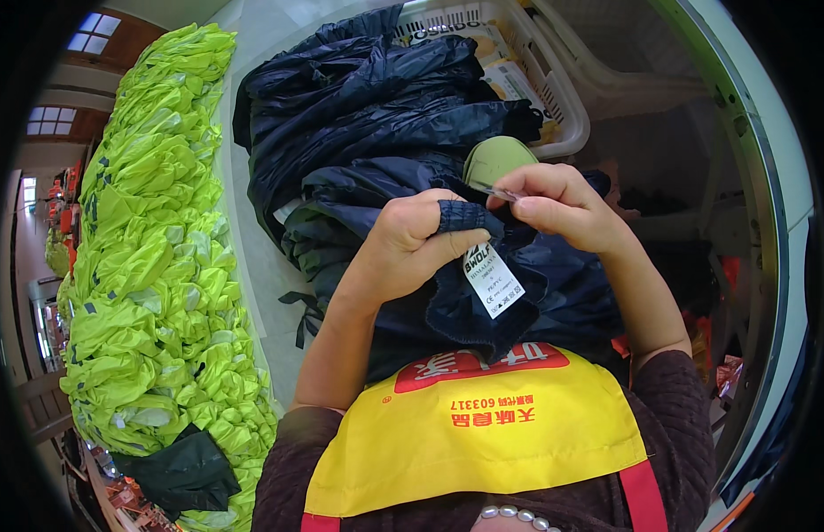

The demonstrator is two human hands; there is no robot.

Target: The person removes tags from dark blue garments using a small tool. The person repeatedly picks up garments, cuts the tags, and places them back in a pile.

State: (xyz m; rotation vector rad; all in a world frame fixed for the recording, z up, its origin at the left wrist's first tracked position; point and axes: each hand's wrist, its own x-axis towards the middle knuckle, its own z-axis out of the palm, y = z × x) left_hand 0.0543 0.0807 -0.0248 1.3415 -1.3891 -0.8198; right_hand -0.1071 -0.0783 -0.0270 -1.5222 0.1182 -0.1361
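My left hand (408,244) is closed around the gathered elastic edge (465,217) of a dark navy garment (483,310). A white printed label (494,279) hangs from that edge, below the thumb. Close by on the right, my right hand (563,206) pinches small metal thread snips (499,191), their pointed tip toward the gathered edge. The grip inside the fingers is mostly hidden. Behind the snips lies a round olive-green object (499,161), partly covered by my right hand. The garment's lower part drapes toward my yellow apron (483,443).
Shiny navy garments (368,97) are heaped on the table just beyond my hands. A long pile of neon-yellow garments (155,230) runs along the left, with a dark folded piece (186,470) at its near end. At the back right stands a white plastic basket (572,120) holding packages.
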